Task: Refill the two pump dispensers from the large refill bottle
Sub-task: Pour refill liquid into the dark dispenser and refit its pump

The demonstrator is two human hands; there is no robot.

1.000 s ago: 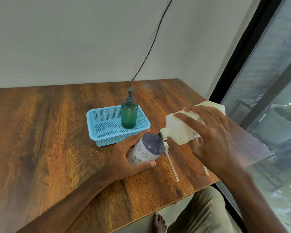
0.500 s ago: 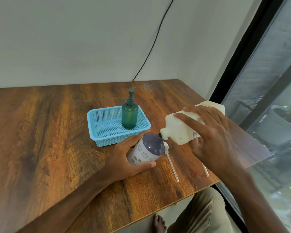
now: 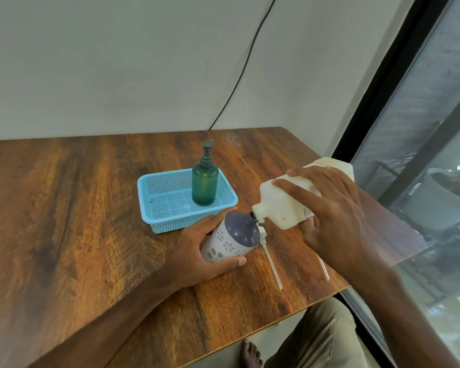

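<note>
The left fingers and thumb were curled round the white flower-patterned body of the purple-topped dispenser, the left hand holding it tilted on the table near the front edge, its open neck pointing up and to the right. The right fingers lay spread along the top face of the large refill bottle with the thumb underneath, so the right hand gripped it tipped nearly level, with its spout meeting the dispenser's neck. Whether liquid was running I could not tell. Two white pump tubes lay flat near the front edge, one just beside the dispenser and the other partly hidden under the right hand. Further in toward the back edge sat a blue basket, and in its right end stood the green dispenser — upright, pump fitted.
</note>
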